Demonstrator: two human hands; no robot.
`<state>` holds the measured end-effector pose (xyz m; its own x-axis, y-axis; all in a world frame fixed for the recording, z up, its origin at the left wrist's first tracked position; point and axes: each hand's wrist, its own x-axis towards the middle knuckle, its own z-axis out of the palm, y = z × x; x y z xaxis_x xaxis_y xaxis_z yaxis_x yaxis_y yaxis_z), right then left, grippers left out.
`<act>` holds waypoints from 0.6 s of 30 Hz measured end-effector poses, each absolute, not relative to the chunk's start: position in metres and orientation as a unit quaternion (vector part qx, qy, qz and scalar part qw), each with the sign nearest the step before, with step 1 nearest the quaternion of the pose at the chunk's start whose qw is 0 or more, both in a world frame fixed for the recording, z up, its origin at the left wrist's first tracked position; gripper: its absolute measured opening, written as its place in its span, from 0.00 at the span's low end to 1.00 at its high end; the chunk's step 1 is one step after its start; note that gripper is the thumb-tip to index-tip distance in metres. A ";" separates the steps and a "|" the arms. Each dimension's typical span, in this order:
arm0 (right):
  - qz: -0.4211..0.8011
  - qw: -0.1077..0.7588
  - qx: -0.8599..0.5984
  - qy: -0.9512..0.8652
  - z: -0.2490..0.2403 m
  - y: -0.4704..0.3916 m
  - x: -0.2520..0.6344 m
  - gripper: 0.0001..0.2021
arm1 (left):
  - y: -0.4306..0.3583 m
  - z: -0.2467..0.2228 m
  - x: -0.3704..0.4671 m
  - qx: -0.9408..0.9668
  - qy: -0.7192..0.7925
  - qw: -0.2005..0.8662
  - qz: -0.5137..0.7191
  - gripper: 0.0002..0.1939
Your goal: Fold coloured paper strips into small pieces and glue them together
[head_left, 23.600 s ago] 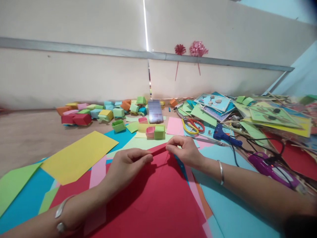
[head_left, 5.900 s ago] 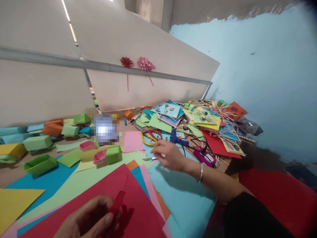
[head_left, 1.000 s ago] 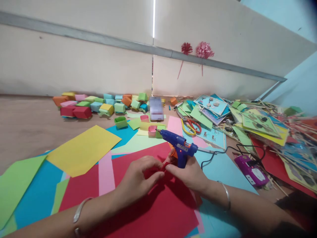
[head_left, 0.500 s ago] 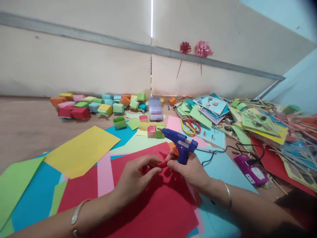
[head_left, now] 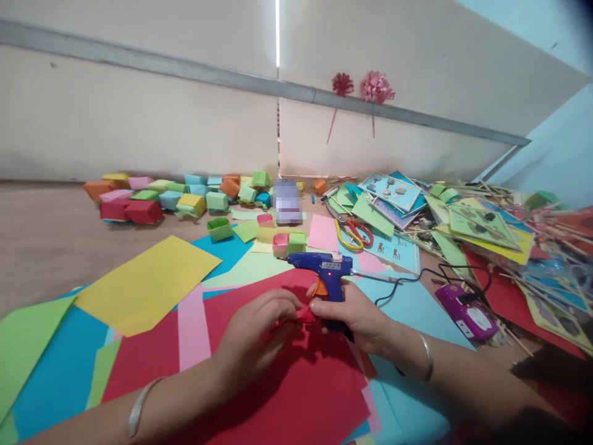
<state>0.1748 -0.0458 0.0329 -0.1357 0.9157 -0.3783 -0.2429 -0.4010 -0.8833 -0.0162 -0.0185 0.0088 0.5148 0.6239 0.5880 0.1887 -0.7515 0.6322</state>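
My right hand (head_left: 356, 312) is closed round the handle of a blue glue gun (head_left: 327, 272) with an orange trigger. The gun's nozzle points left and a red light glows on its body. Between my right thumb and fingers shows a small red paper piece (head_left: 306, 314). My left hand (head_left: 259, 334) pinches that piece from the other side; its fingertips are partly hidden. Both hands are above a large red sheet (head_left: 296, 395). Past the nozzle stand a small pink paper box (head_left: 280, 243) and a green one (head_left: 297, 241), side by side.
Coloured sheets, among them a yellow one (head_left: 151, 284), overlap on the table. Folded paper boxes (head_left: 143, 212) line the back left. Scissors (head_left: 354, 236) lie ahead. A black cord runs to a purple power strip (head_left: 466, 312); sticks and cards (head_left: 484, 228) pile up on the right.
The glue gun has tilted from nozzle-up to nearly level, its nozzle moving left and down. My left fingers have shifted on the red paper piece. The whole view has moved slightly.
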 end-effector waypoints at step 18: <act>0.361 0.448 -0.553 -0.603 0.054 -0.048 0.198 0.11 | -0.015 0.013 -0.015 0.742 0.309 0.386 0.453 0.10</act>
